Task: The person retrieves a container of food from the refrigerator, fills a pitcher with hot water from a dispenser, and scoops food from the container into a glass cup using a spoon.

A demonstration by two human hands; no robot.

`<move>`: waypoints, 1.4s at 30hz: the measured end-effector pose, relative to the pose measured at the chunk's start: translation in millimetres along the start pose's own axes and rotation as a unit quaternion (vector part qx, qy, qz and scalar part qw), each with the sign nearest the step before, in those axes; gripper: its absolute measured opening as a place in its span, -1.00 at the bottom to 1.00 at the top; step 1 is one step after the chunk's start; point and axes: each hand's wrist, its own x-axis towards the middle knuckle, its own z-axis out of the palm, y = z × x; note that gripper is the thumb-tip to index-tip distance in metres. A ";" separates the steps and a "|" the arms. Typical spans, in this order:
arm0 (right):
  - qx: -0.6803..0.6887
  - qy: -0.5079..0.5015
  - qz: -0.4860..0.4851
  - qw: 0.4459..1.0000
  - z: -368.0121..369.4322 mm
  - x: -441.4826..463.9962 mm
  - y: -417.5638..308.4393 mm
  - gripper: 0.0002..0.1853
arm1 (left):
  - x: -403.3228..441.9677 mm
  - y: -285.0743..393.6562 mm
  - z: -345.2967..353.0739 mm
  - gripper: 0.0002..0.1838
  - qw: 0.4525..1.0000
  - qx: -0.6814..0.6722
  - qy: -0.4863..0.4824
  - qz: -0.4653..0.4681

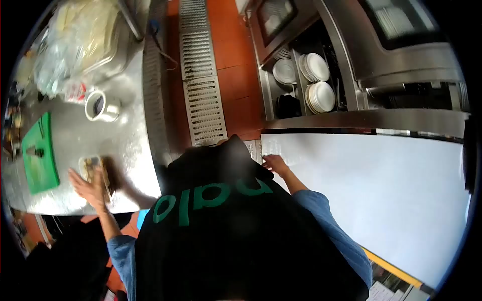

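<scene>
My left hand (91,189) is at a small clear tub (90,164) with brownish contents on the steel counter. Its fingers are spread, some over the tub and others along its left side. The contents are too blurred to name. On the other side of my body, my right hand (275,164) has its fingers bent at the near left edge of a large white panel (371,190). Its fingertips curl over that edge, and nothing else shows in them. Left of the tub lies a green cutting board (44,168) with a knife-like tool on it.
A white mug (108,109) with dark contents stands on the steel counter (133,65), near plastic-wrapped containers (95,37). Stacked white plates (321,96) fill an open steel cabinet on the right. A floor grate (201,90) runs between counter and cabinet. I wear a black apron (236,241).
</scene>
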 end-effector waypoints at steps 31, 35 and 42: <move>-0.141 -0.047 -0.072 0.986 25.8 42.2 18.7 -0.52 | -84.7 213.6 -85.6 -0.41 0.656 -0.489 -0.570 0.078; -0.143 -0.055 -0.042 0.987 5.1 37.2 1.5 -0.53 | -67.6 205.9 -56.0 -0.43 0.777 -0.579 -0.241 -0.056; -0.120 -0.050 -0.013 0.991 10.1 35.2 -11.8 -0.54 | 87.9 141.5 -52.2 -0.57 0.812 -0.489 0.111 -0.298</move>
